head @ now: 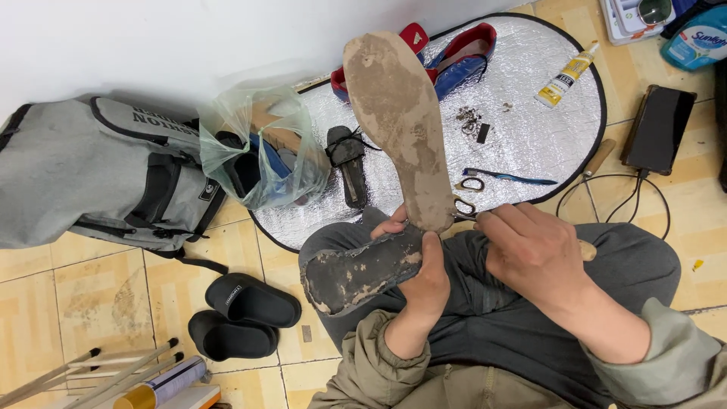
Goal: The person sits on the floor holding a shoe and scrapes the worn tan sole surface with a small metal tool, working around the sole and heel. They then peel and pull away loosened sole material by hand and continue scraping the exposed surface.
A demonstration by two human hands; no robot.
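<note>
Currently my left hand (pixel 424 284) is closed around the dark worn sole (pixel 362 273), thumb up against the heel end of the tan insole board (pixel 405 125), which stands peeled up from the sole and points away from me, dirt-caked face toward the camera. Sole rests across my lap on the grey trousers (pixel 485 318). My right hand (pixel 534 254) is curled shut near the joint where board meets sole; it seems to grip a tool with a pale wooden handle (pixel 587 250) showing past the knuckles, but the working end is hidden behind the board, so I cannot tell what it is.

Beyond the hands: scissors (pixel 492 180) with a blue handle lie on the silver foil mat (pixel 530 129), just behind the board. A small pile of dark scraps (pixel 471 121) sits further up the mat, a yellow glue tube (pixel 566 74) near its far edge, a red-and-blue shoe (pixel 462 53) at the top, a black shoe piece (pixel 348 163) at its left.

Left of the mat: a green plastic bag (pixel 257 148) with shoes inside, a grey backpack (pixel 98 174), a pair of black slides (pixel 242 318) on the tile. A dark phone (pixel 659 129) with cable lies right of the mat.
</note>
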